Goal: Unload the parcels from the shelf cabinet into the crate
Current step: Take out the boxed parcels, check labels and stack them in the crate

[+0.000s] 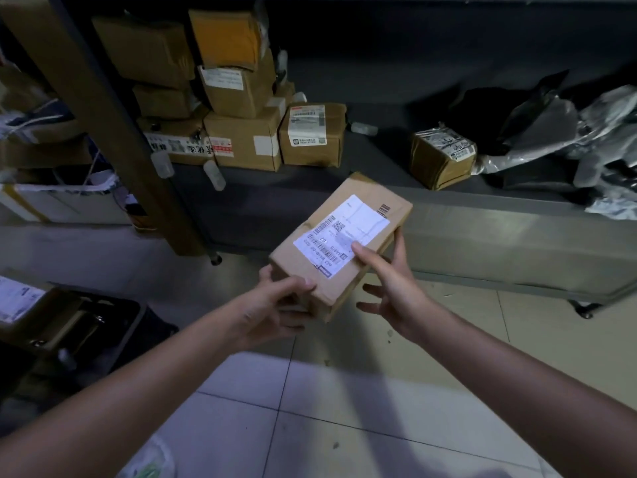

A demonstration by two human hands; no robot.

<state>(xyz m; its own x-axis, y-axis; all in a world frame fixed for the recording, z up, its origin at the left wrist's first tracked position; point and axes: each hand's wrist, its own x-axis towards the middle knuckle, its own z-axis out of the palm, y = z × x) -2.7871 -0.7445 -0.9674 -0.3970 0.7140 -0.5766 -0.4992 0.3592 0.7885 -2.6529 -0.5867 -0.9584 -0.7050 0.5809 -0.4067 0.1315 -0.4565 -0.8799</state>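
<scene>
Held parcel: I saw a flat brown cardboard box, the held parcel. It was tilted with its far end higher and had a white barcode label across its top face and creased tape at the near end.
Where it was: in the air over the floor tiles, in front of and just below the front ledge of the shelf cabinet, not touching the shelf.
Left hand: my left hand gripped the near corner of the held parcel, thumb on top and fingers curled underneath.
Right hand: my right hand pinched the held parcel's right side, thumb pressed on the label and forefinger up along the edge. The other fingers were spread loose below, touching nothing.
Behind the held parcel, left: a stack of brown boxes on the shelf, piled several high.
Directly behind: one labelled box at the stack's right end.
Behind, right: a small taped box stood alone at an angle, with grey plastic mailer bags heaped beyond it.
In the way: an upright post rose left of the held parcel, across the front of the stack.
Left and below: a dark container beside a labelled package; I could not tell whether it was the crate.
</scene>
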